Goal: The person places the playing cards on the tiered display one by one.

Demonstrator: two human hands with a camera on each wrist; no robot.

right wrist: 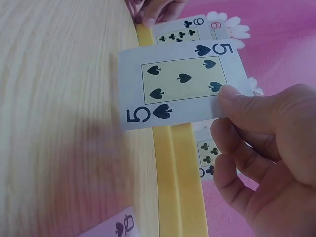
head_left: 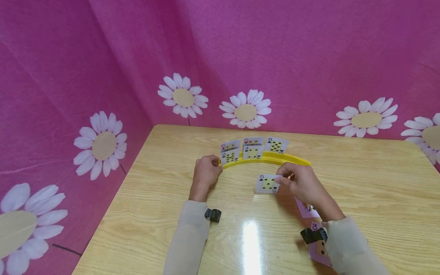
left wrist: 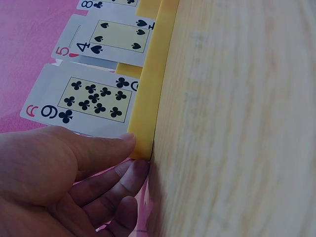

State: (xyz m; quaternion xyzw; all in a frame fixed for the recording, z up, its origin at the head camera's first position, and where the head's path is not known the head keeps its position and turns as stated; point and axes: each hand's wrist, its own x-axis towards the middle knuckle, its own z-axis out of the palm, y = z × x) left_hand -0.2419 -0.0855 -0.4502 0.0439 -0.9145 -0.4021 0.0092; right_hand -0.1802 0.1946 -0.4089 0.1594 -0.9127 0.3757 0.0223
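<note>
Two hands, both occupied: by the left hand [head_left: 206, 172] one yellow rack [head_left: 287, 157] is gripped at its left end, between thumb and fingers; by the right hand [head_left: 302, 181] one card is pinched at its edge.
Card held, one: the five of spades [head_left: 268, 184]; it is kept face toward the person, in front of the rack, on the near side.
Cards in the rack, five: they are set in two rows.
Front row, two: the nine of clubs [head_left: 230, 157] is placed at the left, the four of spades [head_left: 252, 152] beside it.
Back row, three: a red six [head_left: 228, 145] and a red five [head_left: 253, 141] are partly covered by the front cards; the eight of clubs [head_left: 276, 145] is left uncovered.
Cards lying flat, two: the queen of spades [right wrist: 114, 227] and a lower card [head_left: 317, 253], partly hidden by the right arm; its number is perhaps a three or an eight.
Table, one: the wooden table [head_left: 378, 183] is bordered by pink cloth [head_left: 292, 57].
Flowers, six: white flowers [head_left: 245, 112] are shown on the cloth.
Wrists, two: one black band [head_left: 214, 215] is worn on each.
</note>
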